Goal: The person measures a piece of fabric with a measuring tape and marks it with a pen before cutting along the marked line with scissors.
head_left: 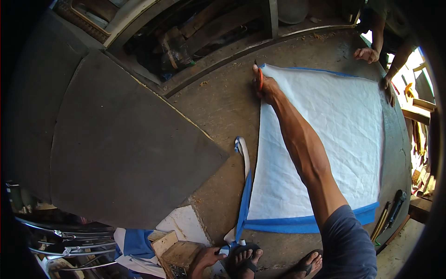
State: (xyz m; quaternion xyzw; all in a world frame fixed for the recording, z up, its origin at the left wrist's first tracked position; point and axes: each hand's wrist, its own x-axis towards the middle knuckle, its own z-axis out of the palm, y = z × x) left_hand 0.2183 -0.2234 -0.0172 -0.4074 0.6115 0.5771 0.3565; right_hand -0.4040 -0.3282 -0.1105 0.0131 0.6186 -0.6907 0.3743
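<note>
My right arm reaches far across a white cloth (pixel 344 125) with blue showing along its near and far edges. At the cloth's far left corner, my right hand (pixel 265 88) is closed round orange-handled scissors (pixel 260 80), their dark tip pointing away. Low in the view, my left hand (pixel 206 257) is beside a wooden block (pixel 179 255), its fingers stretched toward a pale scrap; it seems to hold nothing. A narrow blue-and-white strip (pixel 244 195) lies along the cloth's left edge.
At the far right another person's hands (pixel 367 55) are near the cloth's corner. A large dark sheet (pixel 125 144) covers the left side. Rod-like tools (pixel 388 216) lie at right. My sandalled feet (pixel 246 260) stand by the near edge. Metal rods (pixel 69 246) are lower left.
</note>
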